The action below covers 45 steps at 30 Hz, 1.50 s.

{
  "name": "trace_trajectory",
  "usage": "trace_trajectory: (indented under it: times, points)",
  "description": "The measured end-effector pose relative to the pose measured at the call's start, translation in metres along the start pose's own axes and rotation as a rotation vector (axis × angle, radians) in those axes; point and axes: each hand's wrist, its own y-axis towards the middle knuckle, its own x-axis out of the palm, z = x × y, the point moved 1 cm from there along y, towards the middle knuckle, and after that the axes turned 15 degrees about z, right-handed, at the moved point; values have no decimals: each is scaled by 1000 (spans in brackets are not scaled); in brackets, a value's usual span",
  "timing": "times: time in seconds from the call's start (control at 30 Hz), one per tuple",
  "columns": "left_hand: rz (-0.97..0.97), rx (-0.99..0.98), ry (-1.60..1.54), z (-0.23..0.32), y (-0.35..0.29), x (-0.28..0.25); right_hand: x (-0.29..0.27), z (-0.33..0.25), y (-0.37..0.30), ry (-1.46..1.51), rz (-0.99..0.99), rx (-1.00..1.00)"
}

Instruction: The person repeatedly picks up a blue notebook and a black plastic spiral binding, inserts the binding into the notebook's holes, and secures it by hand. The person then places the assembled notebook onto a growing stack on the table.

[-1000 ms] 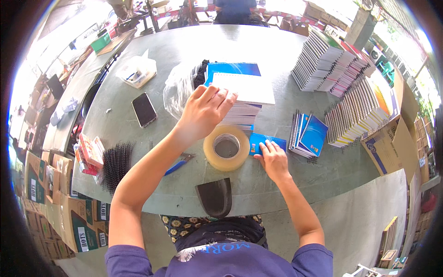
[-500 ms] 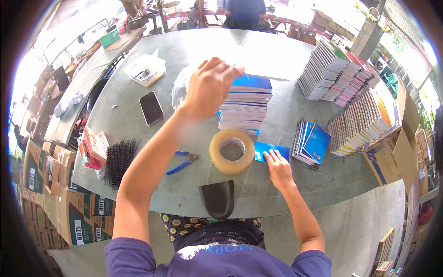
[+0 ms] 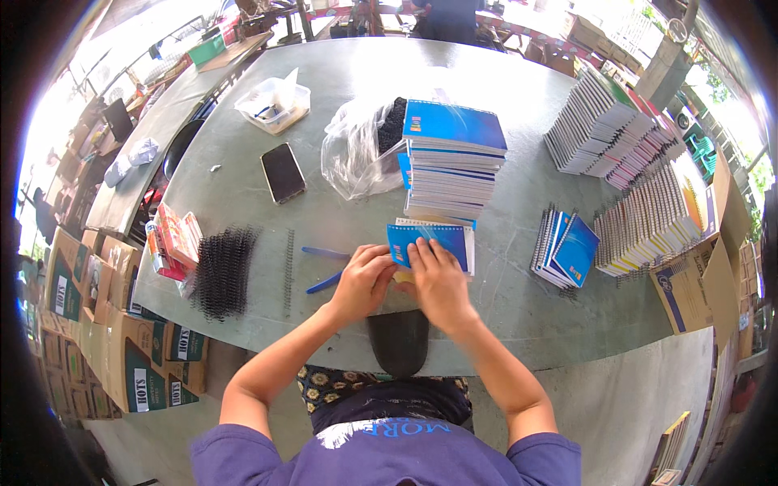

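Note:
A blue-covered notebook (image 3: 450, 237), unbound, has a row of punched holes along its far edge. White pages jut out beyond its cover at the right. My left hand (image 3: 362, 283) is closed at the notebook's near left corner. My right hand (image 3: 438, 279) grips it from the right, fingers lying over the cover; its thumb is mostly hidden. Beneath the hands shows a sliver of the clear tape roll (image 3: 403, 278). Just beyond stands a tall stack of blue unbound notebooks (image 3: 454, 130). Blue-handled pliers (image 3: 324, 282) lie beside my left hand.
Left on the table (image 3: 502, 316) are black spiral coils (image 3: 223, 271), one loose coil (image 3: 289, 271) and a phone (image 3: 284, 172). A plastic bag (image 3: 352, 158) touches the stack. Spiral-bound notebooks (image 3: 648, 219) stand at right by a carton (image 3: 689, 279). A dark curved block (image 3: 397, 344) lies at the near edge.
My left hand has come down from the stack to the notebook. My right hand has moved left with the notebook, which now covers most of the tape roll. The view has shifted slightly.

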Motion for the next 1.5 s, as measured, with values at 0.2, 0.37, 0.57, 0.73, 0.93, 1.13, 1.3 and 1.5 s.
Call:
trace_trajectory:
  times: [0.2, 0.37, 0.57, 0.73, 0.93, 1.13, 1.3, 1.5]
  points:
    - [-132, -764, -274, -5, -28, -29, 8, -13, -19, -131, 7, -206]
    - [93, -1220, -709, 11, -10, -14, 7, -15, -16, -76, 69, -93]
    - [-36, -1206, -965, 11, 3, 1, 7, -14, -9, -73, 46, 71]
    - [-110, -1098, -757, 14, 7, -1, 0, -8, -10, -65, -47, 6]
    - [57, -1158, -807, 13, -13, -14, -11, 6, -11, 88, 68, -42]
    - [269, -1145, -1064, 39, 10, 4, -29, 13, 6, 1492, 513, 719]
    - [-95, -850, -872, 20, 45, -9, -28, 37, -9, 1473, 510, 710]
    - [-174, -742, -676, 2, 26, 20, -13, 57, -18, 1025, 213, 752]
